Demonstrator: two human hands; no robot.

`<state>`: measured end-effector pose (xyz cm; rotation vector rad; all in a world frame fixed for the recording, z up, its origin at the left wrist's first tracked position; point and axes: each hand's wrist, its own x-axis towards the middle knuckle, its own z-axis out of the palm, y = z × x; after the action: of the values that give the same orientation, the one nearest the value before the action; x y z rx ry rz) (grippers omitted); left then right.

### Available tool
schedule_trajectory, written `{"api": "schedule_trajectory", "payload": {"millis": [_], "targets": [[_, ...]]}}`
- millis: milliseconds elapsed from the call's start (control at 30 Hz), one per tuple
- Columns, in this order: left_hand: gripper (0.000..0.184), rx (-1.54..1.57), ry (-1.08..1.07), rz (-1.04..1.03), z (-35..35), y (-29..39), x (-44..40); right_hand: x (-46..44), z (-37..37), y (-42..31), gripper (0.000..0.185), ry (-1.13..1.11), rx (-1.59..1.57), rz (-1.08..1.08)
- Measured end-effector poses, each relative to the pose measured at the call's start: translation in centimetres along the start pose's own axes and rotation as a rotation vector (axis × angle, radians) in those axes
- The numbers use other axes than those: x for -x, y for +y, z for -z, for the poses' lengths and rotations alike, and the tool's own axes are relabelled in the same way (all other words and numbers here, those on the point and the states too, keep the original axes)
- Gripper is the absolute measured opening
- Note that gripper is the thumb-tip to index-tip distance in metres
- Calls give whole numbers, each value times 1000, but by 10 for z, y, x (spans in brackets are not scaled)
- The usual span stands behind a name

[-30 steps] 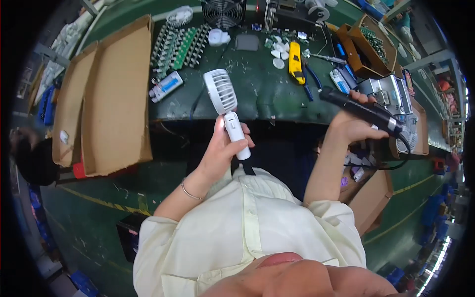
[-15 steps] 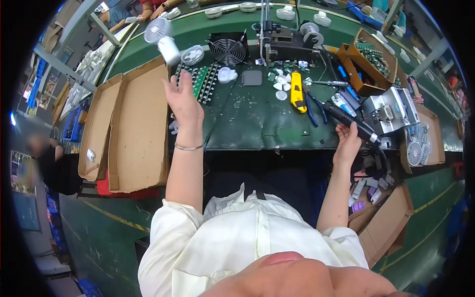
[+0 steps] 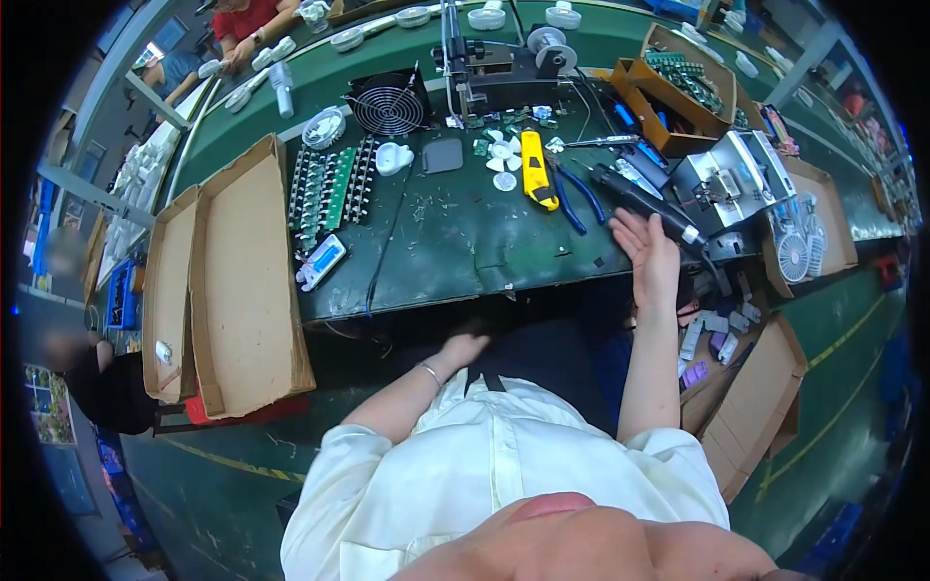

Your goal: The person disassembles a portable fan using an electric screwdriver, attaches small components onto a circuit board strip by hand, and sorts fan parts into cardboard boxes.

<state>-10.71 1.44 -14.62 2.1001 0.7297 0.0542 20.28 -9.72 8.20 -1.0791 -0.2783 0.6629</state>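
My left hand (image 3: 467, 349) is down over my lap, below the table's front edge. Its fingers are blurred, and nothing shows in them. Palm up with fingers apart, my right hand (image 3: 649, 254) is at the front edge, just beside a black electric screwdriver (image 3: 647, 203), and holds nothing. Blue-handled pliers (image 3: 573, 198) and a yellow utility knife (image 3: 537, 172) lie to the left of it. At the table's left side are rows of green circuit boards (image 3: 334, 189) and a white casing with blue inside (image 3: 321, 261).
Cardboard trays (image 3: 245, 281) stand at the left. A black round-grilled fan (image 3: 389, 108) and a solder spool stand (image 3: 552, 53) are at the back. A metal box-like fixture (image 3: 733, 184) is at the right. Across the green belt, a person in a red top (image 3: 257, 24) works.
My left hand has dropped from above the circuit boards to my lap. The white handheld fan near it has moved away, toward the belt. My right hand has turned palm up and the view has shifted.
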Motion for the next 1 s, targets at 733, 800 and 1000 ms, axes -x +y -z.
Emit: {"api": "schedule_trajectory", "payload": {"millis": [733, 800, 1000], "targets": [[32, -187, 43, 42, 66, -3, 64, 118, -5, 196, 21, -1152, 1253, 180], [37, -230, 43, 85, 81, 17, 90, 117, -7, 193, 20, -1120, 1233, 151], [27, -201, 125, -37, 78, 21, 124, 131, -20, 170, 14, -1091, 1079, -55]]}}
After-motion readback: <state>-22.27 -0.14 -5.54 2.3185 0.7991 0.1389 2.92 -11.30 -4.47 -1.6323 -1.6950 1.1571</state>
